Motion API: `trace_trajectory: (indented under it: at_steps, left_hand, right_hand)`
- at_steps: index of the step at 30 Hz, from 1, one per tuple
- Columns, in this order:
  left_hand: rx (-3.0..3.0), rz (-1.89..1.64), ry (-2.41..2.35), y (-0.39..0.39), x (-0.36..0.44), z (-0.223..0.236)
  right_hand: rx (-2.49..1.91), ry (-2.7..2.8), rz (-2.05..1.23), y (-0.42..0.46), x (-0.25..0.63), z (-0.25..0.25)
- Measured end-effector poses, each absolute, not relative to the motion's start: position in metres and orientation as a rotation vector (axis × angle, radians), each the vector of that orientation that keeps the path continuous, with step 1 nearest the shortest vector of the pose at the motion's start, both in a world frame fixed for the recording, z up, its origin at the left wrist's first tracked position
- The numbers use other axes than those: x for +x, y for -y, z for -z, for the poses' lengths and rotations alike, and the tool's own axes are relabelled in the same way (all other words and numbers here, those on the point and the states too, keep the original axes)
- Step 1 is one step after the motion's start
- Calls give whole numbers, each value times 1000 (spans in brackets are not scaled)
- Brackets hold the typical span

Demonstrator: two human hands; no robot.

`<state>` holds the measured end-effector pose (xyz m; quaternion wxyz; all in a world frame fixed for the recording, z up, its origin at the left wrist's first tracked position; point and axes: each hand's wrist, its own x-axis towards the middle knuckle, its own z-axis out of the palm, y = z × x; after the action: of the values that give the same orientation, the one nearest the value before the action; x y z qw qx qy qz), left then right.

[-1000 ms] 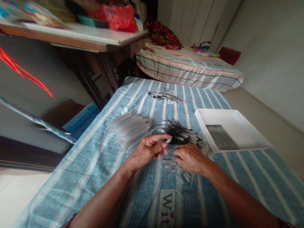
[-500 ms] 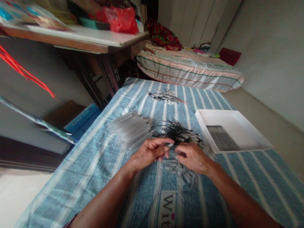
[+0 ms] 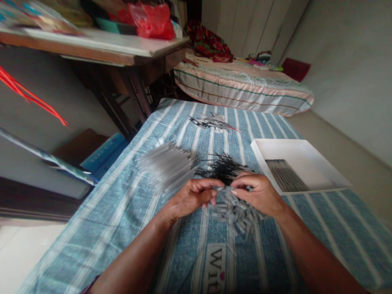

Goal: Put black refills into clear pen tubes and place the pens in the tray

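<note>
My left hand (image 3: 197, 196) pinches a small pale translucent piece (image 3: 219, 188), perhaps a pen cap, between thumb and forefinger. Close on its right, my right hand (image 3: 257, 192) has thumb and forefinger together at the same spot; whatever lies between them is too small to make out. Below the fingers lies a heap of short grey translucent caps (image 3: 241, 216). Just beyond the hands is a pile of thin black-ended sticks (image 3: 225, 167), like pen refills, partly covered by my right hand. To the left, clear slender tubes (image 3: 167, 165), like pen barrels, lie side by side.
A shallow white box (image 3: 318, 163) at the right holds a row of dark slim pens (image 3: 286, 175). Farther back on the striped cloth (image 3: 122, 228) lies a loose bunch of thin sticks (image 3: 211, 121). A higher table (image 3: 122, 47) stands at the back left, a bed (image 3: 245, 85) behind.
My right hand has turned and shifted up and to the right, uncovering more of the caps heap; its fingers now meet close to the left fingertips. My left hand stays nearly in place.
</note>
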<state>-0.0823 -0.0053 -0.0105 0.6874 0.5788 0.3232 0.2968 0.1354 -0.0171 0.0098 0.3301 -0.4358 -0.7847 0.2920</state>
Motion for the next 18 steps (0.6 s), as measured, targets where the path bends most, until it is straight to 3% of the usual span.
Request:
trace_trajectory:
  at_steps: [8,18]
  left_hand:
    - [1261,-733,-838,4,-85,12]
    - [1278,-673,-790,5,-82,16]
  right_hand:
    - [-1452,2260,-515,10,131,11]
    - [-1937,2649,-316,12,138,1]
